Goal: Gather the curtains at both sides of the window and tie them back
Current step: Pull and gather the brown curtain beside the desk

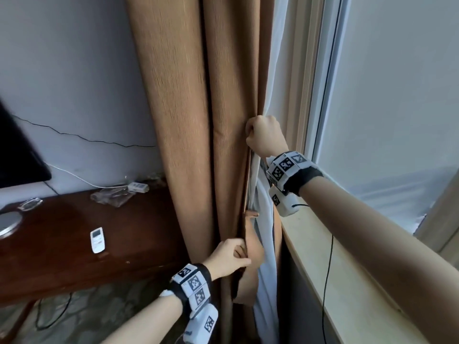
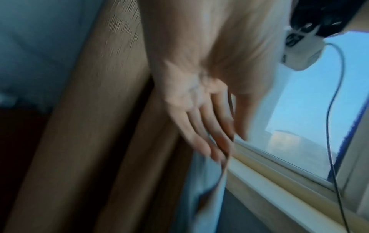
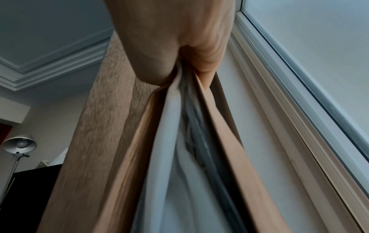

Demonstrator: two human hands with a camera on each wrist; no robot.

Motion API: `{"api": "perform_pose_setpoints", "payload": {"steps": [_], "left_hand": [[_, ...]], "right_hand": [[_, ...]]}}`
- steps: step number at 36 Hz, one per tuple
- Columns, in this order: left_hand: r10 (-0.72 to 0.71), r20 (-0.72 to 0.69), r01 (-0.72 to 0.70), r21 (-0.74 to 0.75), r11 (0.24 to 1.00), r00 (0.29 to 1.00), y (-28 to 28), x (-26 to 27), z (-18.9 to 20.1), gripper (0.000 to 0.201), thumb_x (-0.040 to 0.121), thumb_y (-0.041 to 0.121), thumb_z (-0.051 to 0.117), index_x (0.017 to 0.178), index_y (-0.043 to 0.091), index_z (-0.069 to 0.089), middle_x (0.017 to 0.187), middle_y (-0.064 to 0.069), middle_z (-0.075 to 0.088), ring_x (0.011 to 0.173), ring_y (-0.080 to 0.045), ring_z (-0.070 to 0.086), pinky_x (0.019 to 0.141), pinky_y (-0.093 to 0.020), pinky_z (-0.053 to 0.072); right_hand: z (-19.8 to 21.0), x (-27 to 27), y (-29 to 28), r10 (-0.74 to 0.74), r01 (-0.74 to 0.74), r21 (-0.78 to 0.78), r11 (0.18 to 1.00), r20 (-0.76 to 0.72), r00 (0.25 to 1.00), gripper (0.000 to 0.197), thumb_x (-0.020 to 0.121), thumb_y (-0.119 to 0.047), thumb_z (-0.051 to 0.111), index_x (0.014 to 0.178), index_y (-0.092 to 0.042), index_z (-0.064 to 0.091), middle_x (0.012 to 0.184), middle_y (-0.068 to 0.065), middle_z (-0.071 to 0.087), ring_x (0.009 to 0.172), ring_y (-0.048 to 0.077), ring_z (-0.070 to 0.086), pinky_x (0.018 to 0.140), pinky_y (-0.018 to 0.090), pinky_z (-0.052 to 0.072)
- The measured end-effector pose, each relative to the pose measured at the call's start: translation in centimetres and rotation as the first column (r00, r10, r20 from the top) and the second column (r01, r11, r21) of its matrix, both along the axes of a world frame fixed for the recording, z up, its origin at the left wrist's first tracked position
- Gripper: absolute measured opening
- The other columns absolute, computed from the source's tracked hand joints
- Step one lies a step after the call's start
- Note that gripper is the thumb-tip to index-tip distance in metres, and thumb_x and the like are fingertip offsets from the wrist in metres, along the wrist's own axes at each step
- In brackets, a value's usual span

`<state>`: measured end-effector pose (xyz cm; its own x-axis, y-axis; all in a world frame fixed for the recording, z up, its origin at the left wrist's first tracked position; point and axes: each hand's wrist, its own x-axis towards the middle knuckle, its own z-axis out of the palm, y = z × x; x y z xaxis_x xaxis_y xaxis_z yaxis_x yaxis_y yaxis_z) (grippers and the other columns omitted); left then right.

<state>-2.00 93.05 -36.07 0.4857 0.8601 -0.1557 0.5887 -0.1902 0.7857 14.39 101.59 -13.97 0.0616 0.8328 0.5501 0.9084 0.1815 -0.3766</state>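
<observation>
The brown curtain [image 1: 178,120] hangs in thick folds left of the window [image 1: 397,95], with a white lining [image 1: 267,244] behind its edge. My right hand [image 1: 263,135] grips the curtain's edge and lining in a fist at mid height; the right wrist view shows that hand [image 3: 179,47] with the bunched fabric [image 3: 169,126] running out of it. Lower down, my left hand [image 1: 229,256] pinches the curtain's edge beside a loose brown flap [image 1: 250,249]. The left wrist view is blurred; there the left hand [image 2: 199,118] lies along the brown fabric [image 2: 89,126].
A dark wooden desk [image 1: 62,244] stands left of the curtain with a white remote [image 1: 98,239], a power strip [image 1: 137,186] and a monitor [image 1: 17,155]. The pale window sill [image 1: 347,281] runs under my right arm. A floor lamp [image 3: 20,144] stands further back.
</observation>
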Motion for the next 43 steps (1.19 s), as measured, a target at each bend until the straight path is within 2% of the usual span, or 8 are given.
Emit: {"api": "perform_pose_setpoints", "payload": {"steps": [4,7,11,13,17,26,36,43], "left_hand": [[-0.266,-0.004,0.265,-0.054,0.963,0.964,1.1,-1.8,3.0,0.006,0.083,0.014,0.071,0.089,0.015,0.071,0.083,-0.005,0.071,0.075,-0.011,0.064,0.081,-0.028,0.052],[0.066,0.155,-0.111,0.299,0.948,0.986,4.3,-3.4,6.6,0.018,0.083,0.002,0.067,0.084,0.020,0.068,0.086,-0.011,0.072,0.077,-0.015,0.063,0.079,-0.029,0.050],[0.469,0.454,-0.650,0.587,0.483,0.758,7.8,-6.0,11.7,0.034,0.075,0.018,0.076,0.103,0.015,0.058,0.101,-0.004,0.060,0.093,-0.020,0.057,0.089,-0.038,0.046],[0.554,0.471,-0.716,0.569,0.404,0.687,9.2,-6.6,13.5,0.069,0.068,0.032,0.081,0.123,0.012,0.046,0.122,-0.009,0.050,0.115,-0.026,0.047,0.101,-0.040,0.037],[0.626,0.392,-0.732,0.466,0.497,0.674,10.5,-6.4,15.0,0.109,0.063,0.044,0.085,0.146,0.014,0.021,0.143,-0.016,0.038,0.132,-0.033,0.035,0.109,-0.045,0.031],[0.666,0.284,-0.685,0.553,0.474,0.690,9.2,-4.4,12.9,0.048,0.085,0.016,0.060,0.128,0.001,0.044,0.099,-0.025,0.065,0.093,-0.044,0.062,0.078,-0.047,0.052],[0.523,-0.003,-0.345,0.748,0.567,0.853,6.6,2.3,14.0,0.066,0.085,0.014,0.054,0.143,-0.001,0.027,0.109,-0.019,0.064,0.095,-0.039,0.065,0.078,-0.043,0.049],[0.335,-0.036,-0.248,0.598,0.762,0.942,5.9,6.0,13.6,0.057,0.082,0.010,0.052,0.136,0.006,0.032,0.113,-0.020,0.061,0.102,-0.039,0.061,0.082,-0.041,0.050]], "right_hand": [[0.0,0.0,0.0,-0.003,0.003,-0.002,1.000,0.004,1.000,0.027,0.069,0.004,0.047,0.081,-0.005,0.069,0.075,0.016,0.063,0.070,0.033,0.059,0.061,0.033,0.051],[0.1,0.4,0.0,-0.008,0.008,-0.011,1.000,-0.008,1.000,0.027,0.070,0.003,0.047,0.080,-0.007,0.069,0.076,0.014,0.063,0.070,0.031,0.059,0.059,0.028,0.043],[0.0,0.8,-0.1,-0.016,0.016,-0.014,1.000,-0.025,1.000,0.027,0.070,0.003,0.047,0.079,-0.008,0.069,0.076,0.012,0.063,0.070,0.028,0.056,0.060,0.025,0.036],[-0.1,0.8,-0.1,-0.012,0.012,-0.007,1.000,-0.023,1.000,0.027,0.069,0.003,0.046,0.077,-0.009,0.069,0.075,0.012,0.064,0.071,0.029,0.057,0.060,0.026,0.036],[0.0,0.9,-0.2,-0.014,0.014,-0.008,1.000,-0.035,0.999,0.027,0.068,0.006,0.047,0.074,-0.007,0.069,0.069,0.010,0.061,0.070,0.030,0.056,0.060,0.025,0.037],[1.0,1.4,-1.1,0.025,-0.026,-0.044,0.999,-0.033,0.999,0.029,0.073,0.006,0.045,0.075,-0.007,0.071,0.066,0.006,0.058,0.068,0.024,0.056,0.061,0.024,0.041],[0.8,0.7,-1.0,0.031,-0.032,-0.020,0.999,-0.030,0.999,0.021,0.075,-0.004,0.044,0.064,0.000,0.061,0.058,0.010,0.056,0.059,0.025,0.048,0.055,0.026,0.034],[0.8,0.8,-1.4,0.043,-0.041,0.025,0.999,-0.087,0.995,0.029,0.080,-0.013,0.045,0.056,0.002,0.055,0.049,0.013,0.046,0.052,0.029,0.044,0.053,0.029,0.034]]}}
